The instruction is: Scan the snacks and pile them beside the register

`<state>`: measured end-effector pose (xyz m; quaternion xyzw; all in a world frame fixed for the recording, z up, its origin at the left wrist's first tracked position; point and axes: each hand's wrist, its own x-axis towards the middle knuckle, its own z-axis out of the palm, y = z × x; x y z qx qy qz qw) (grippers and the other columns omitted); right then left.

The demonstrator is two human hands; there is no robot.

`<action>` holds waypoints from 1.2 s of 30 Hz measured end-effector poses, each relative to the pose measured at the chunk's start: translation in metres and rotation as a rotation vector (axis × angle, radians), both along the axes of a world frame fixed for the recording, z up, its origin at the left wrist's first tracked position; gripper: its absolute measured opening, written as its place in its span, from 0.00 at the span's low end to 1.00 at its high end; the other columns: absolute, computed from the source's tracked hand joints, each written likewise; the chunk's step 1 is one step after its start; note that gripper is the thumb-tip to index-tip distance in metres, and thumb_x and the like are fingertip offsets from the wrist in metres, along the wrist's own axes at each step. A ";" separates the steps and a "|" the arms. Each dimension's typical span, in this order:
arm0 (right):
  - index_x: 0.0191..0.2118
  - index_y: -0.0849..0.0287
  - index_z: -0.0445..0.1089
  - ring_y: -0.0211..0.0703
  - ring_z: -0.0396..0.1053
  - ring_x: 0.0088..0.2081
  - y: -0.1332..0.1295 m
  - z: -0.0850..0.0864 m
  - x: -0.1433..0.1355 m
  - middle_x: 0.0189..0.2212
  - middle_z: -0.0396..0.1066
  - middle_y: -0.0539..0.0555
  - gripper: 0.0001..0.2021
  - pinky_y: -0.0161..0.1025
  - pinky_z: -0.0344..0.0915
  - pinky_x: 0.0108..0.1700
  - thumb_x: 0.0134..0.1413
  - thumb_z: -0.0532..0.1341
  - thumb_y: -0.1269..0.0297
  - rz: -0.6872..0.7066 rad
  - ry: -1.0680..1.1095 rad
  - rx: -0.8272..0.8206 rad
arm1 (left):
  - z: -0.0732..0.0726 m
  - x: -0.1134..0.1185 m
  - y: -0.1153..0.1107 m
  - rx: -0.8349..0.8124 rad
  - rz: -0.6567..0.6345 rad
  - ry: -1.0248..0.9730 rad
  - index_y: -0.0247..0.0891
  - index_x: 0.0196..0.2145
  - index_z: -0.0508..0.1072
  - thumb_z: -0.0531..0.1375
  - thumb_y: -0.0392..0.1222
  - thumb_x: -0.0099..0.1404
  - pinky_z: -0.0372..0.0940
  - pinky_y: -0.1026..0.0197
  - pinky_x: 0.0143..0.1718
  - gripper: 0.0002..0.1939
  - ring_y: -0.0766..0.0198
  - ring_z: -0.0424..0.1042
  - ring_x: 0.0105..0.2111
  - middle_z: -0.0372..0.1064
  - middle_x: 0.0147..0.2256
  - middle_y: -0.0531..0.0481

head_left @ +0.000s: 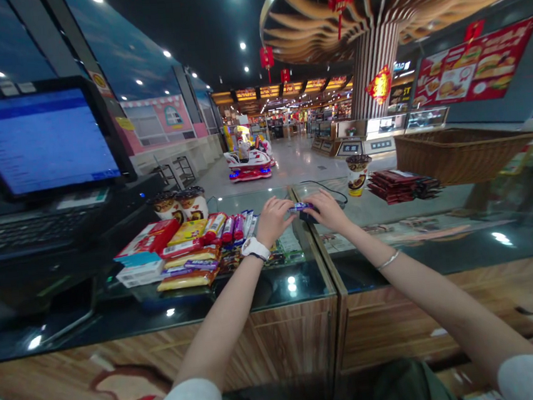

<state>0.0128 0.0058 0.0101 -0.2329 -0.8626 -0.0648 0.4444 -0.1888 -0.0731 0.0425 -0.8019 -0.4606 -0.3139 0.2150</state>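
Observation:
Between my two hands, over the seam of the glass counter [275,287], is a small purple-wrapped snack bar [301,207]. My left hand [273,219], with a white watch on its wrist, pinches the bar's left end. At the right end, the fingers of my right hand [328,211] close on it too; a thin bracelet circles that forearm. Left of my left hand lie several candy rolls and bars [231,227] in red, purple and white wrappers. Nearer me are stacked yellow and purple bars [193,269], with a red box [150,237] beside them.
Two printed cups [192,204] stand behind the snacks, and another cup [358,175] stands on the right. Dark red packets [397,185] lie beside a wicker basket [464,151]. A monitor [44,139] and keyboard [28,229] occupy the left. A black cable [329,191] curves behind my right hand.

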 end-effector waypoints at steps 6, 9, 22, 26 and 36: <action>0.48 0.55 0.71 0.49 0.72 0.48 -0.015 0.003 -0.010 0.44 0.76 0.56 0.10 0.61 0.52 0.65 0.64 0.57 0.61 0.034 -0.048 0.016 | 0.001 -0.012 -0.021 -0.020 0.033 -0.046 0.42 0.41 0.74 0.62 0.37 0.65 0.57 0.46 0.62 0.07 0.59 0.73 0.45 0.78 0.43 0.52; 0.48 0.55 0.72 0.49 0.71 0.49 -0.027 0.007 -0.022 0.45 0.76 0.57 0.11 0.59 0.53 0.65 0.64 0.58 0.61 0.071 -0.084 0.047 | 0.002 -0.026 -0.039 -0.009 0.052 -0.001 0.42 0.41 0.74 0.61 0.37 0.66 0.58 0.46 0.62 0.06 0.60 0.73 0.45 0.78 0.43 0.52; 0.49 0.57 0.72 0.50 0.71 0.48 -0.086 0.017 -0.104 0.44 0.76 0.59 0.13 0.49 0.65 0.53 0.58 0.61 0.69 0.332 -0.260 0.041 | -0.010 -0.107 -0.126 -0.044 0.171 -0.125 0.42 0.42 0.75 0.61 0.39 0.67 0.61 0.46 0.59 0.07 0.58 0.73 0.47 0.78 0.44 0.49; 0.50 0.56 0.73 0.50 0.73 0.47 -0.101 0.017 -0.134 0.45 0.76 0.59 0.13 0.47 0.67 0.51 0.59 0.61 0.70 0.403 -0.285 0.024 | -0.012 -0.128 -0.153 -0.026 0.246 -0.172 0.43 0.44 0.74 0.60 0.38 0.67 0.57 0.44 0.61 0.08 0.58 0.73 0.48 0.78 0.46 0.49; 0.48 0.57 0.73 0.48 0.73 0.46 -0.139 0.018 -0.208 0.44 0.77 0.58 0.10 0.44 0.67 0.49 0.62 0.62 0.67 0.437 -0.276 -0.023 | -0.025 -0.186 -0.197 0.012 0.451 -0.266 0.45 0.44 0.75 0.59 0.39 0.66 0.53 0.40 0.64 0.09 0.56 0.74 0.48 0.77 0.47 0.49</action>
